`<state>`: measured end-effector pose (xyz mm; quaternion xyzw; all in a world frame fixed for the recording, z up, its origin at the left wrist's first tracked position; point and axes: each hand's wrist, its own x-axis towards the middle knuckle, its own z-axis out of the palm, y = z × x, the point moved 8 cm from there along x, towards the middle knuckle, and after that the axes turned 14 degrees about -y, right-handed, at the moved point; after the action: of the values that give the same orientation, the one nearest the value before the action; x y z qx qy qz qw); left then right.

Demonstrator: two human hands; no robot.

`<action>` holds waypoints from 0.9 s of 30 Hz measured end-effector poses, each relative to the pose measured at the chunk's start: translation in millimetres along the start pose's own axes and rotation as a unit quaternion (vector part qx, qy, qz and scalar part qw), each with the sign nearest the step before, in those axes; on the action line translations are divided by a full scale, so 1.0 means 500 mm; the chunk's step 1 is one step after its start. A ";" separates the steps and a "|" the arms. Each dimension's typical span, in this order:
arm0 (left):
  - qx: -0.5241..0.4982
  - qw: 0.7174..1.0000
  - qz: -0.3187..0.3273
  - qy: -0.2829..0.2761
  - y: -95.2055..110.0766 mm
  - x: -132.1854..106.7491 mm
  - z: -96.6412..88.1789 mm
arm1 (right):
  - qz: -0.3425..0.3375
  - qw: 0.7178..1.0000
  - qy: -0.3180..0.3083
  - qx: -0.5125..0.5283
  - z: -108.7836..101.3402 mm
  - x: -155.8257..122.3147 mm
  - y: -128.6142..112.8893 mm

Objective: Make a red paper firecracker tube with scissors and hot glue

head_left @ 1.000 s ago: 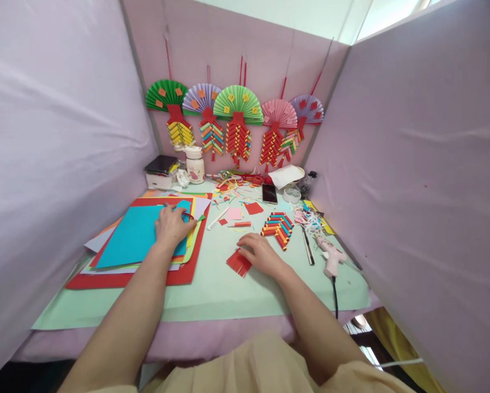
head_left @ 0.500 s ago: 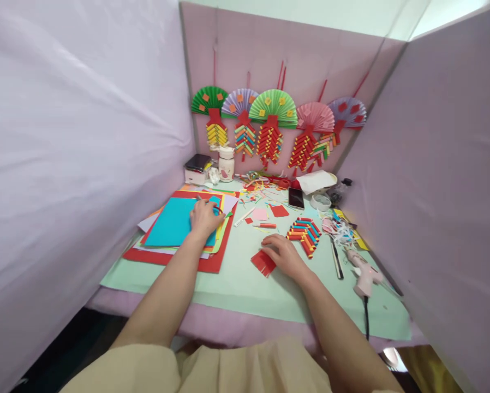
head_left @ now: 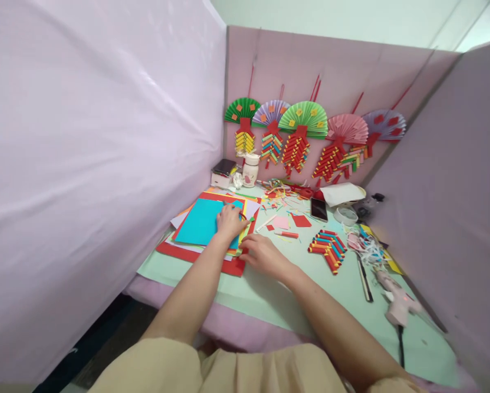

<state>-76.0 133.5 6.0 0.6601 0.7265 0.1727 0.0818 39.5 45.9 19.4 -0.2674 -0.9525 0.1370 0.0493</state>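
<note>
My left hand lies over a blue paper sheet on top of a stack of coloured papers. Its fingers are curled around what looks like scissors; a dark tip shows beyond the fingers and a bit of red handle by the thumb side. My right hand is at the stack's right edge, fingers bent and fingertips close together over the large red sheet. What those fingertips hold, if anything, is hidden against the red. Right of this hand lies a chevron of rolled red, blue and yellow paper tubes.
A glue gun with a cord and a black-and-white pen-like tool lie at right. Farther back are a phone, a tape roll, paper scraps and a white bottle. Paper fan ornaments hang on the back panel.
My right hand has moved left from beside the tube chevron to the stack's edge. The red fringed paper under it no longer shows on the table. My view has turned left.
</note>
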 end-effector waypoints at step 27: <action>-0.009 0.984 -0.177 0.005 -0.257 -0.145 -0.126 | 0.038 0.999 0.035 -0.006 0.043 0.079 -0.022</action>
<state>-209.1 44.1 10.3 0.5193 0.8308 0.1653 0.1133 -3.3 52.8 2.7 -0.3082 -0.9402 0.1242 0.0756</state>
